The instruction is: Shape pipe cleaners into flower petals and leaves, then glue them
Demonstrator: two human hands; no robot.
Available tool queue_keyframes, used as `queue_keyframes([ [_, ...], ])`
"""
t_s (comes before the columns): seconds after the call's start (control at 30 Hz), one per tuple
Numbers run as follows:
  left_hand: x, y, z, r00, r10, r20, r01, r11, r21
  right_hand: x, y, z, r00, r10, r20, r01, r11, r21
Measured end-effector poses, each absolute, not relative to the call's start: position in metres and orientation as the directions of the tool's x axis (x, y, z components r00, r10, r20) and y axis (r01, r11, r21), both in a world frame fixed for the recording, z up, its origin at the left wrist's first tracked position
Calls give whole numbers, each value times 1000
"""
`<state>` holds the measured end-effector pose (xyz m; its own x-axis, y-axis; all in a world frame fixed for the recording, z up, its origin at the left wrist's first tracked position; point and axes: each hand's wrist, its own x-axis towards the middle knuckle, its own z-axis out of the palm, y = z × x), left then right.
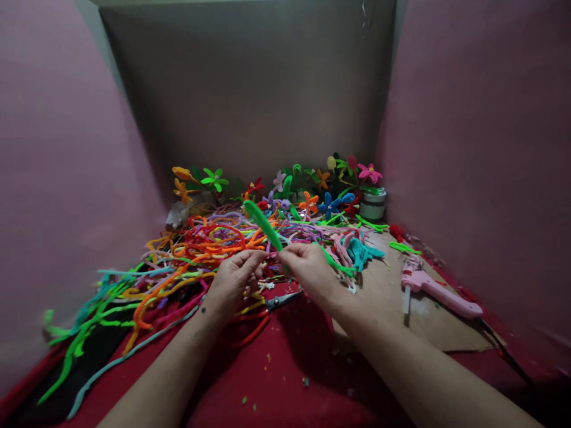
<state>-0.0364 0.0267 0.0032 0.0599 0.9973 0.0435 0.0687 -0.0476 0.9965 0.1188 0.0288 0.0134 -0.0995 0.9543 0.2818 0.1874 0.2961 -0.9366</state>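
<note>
My right hand pinches the lower end of a bright green pipe-cleaner leaf, which tilts up to the left. Close beside it, my left hand has its thumb and fingers pressed together; what lies between them, if anything, is too small to make out. Both hands are raised over the front of a tangled heap of coloured pipe cleaners. Below them a pair of scissors rests on the red cloth, its handles partly hidden by my left hand.
A pink glue gun lies on a cardboard sheet at the right, its cord running off toward the front. Pipe-cleaner flowers and a small jar stand at the back. Pink walls close in both sides.
</note>
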Motion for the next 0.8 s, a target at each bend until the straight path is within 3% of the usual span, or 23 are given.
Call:
queue_keyframes([
  [0.07, -35, 27, 3, 44, 998, 43, 88, -46, 995, 137, 36, 23, 44, 906, 420, 375, 375, -848],
  [0.13, -32, 27, 2, 37, 999, 12, 118, -16, 993, 156, 44, 31, 145, 852, 503, 545, 355, -759],
  [0.3, -27, 25, 1, 94, 995, -40, 184, 22, 983, 182, 52, 31, 137, 888, 439, 771, 182, -610],
  [0.4, -27, 23, 4, 85, 996, -39, 247, 17, 969, 180, 50, 25, 116, 922, 370, 862, 92, -499],
  [0.63, -29, 21, 5, 100, 995, -17, 290, -13, 957, 172, 45, 20, 25, 952, 305, 958, 64, -278],
  [0.8, -29, 21, 4, 112, 993, 25, 329, -61, 942, 171, 44, 21, 39, 956, 290, 978, 23, -206],
])
